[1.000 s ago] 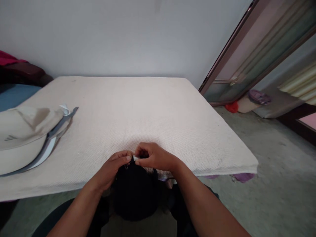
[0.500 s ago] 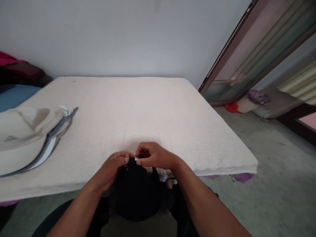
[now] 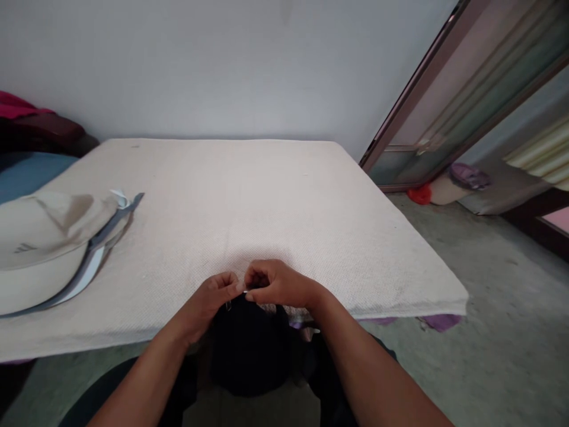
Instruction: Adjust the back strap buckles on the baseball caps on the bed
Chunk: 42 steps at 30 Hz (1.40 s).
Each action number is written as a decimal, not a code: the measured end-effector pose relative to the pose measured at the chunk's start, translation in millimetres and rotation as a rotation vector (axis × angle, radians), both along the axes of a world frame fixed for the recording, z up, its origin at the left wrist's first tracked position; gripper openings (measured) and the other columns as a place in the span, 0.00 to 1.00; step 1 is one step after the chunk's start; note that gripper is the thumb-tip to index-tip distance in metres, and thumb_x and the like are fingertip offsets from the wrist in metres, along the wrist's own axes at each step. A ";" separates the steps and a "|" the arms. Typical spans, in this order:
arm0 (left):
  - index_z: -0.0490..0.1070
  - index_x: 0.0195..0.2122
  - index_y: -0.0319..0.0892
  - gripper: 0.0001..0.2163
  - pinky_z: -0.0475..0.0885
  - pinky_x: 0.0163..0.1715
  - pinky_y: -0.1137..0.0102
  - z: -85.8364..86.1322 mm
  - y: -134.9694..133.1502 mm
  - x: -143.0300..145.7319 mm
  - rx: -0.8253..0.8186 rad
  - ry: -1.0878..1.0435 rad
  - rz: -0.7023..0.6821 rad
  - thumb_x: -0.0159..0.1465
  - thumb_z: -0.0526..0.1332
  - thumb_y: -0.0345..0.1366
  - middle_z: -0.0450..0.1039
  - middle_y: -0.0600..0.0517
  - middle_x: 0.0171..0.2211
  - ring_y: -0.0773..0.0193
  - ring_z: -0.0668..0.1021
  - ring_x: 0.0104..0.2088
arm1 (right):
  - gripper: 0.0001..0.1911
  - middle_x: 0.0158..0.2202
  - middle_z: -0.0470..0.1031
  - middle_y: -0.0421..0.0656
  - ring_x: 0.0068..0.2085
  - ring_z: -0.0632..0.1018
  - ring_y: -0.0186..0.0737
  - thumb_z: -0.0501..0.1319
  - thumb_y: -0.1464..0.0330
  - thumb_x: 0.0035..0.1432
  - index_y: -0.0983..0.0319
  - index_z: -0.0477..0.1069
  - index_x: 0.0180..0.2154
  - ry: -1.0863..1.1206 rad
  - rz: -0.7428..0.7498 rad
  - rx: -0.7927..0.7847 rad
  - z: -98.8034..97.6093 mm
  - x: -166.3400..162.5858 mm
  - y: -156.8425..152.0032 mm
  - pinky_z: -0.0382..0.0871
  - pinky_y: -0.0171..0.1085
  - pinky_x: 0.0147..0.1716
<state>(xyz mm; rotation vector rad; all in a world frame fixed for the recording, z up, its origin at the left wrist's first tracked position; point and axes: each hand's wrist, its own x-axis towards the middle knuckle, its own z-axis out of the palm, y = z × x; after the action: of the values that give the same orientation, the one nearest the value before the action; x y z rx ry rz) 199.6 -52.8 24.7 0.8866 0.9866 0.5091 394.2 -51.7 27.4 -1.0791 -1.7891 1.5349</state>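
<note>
**Careful Fingertip Work on a Black Cap** (image 3: 251, 350)

The black cap sits at the lower middle of the frame, just in front of the near edge of the pale cloth (image 3: 244, 201). The work is at the cap's top edge, where a small pale bit (image 3: 245, 291) peeks out between the two thumbs. It is too small to tell what it is.

This looks like a job for small, slow moves. It seems best for one hand to hold the edge firm while the other works the pale bit gently. A hard tug could make it slip or bend the cloth of the cap. The thin metal loop (image 3: 228, 305) by the left thumb should hang free, so it does not snag.

The left hand (image 3: 208, 305) comes in from the lower left, fingers curled, thumb pressed down in a pinch on the cap's edge. The right hand (image 3: 281, 284) comes from the lower right, bent inward, and seems to pinch the pale bit between thumb and curled fingers. The fingertips nearly meet.
</note>
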 end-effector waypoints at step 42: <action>0.71 0.28 0.39 0.07 0.56 0.19 0.77 5.2 -1.0 -2.3 -0.125 -0.052 -0.020 0.55 0.66 0.37 0.66 0.57 0.19 0.74 0.65 0.17 | 0.10 0.26 0.67 0.37 0.25 0.67 0.28 0.63 0.69 0.50 0.63 0.68 0.37 0.228 0.017 -0.251 0.2 8.1 -0.7 0.62 0.30 0.23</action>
<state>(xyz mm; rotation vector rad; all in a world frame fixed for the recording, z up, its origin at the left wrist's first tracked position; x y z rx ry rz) 197.4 -53.8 29.9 0.7675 0.9513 0.4467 402.3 -52.4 27.6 -0.9573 -1.4854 1.8492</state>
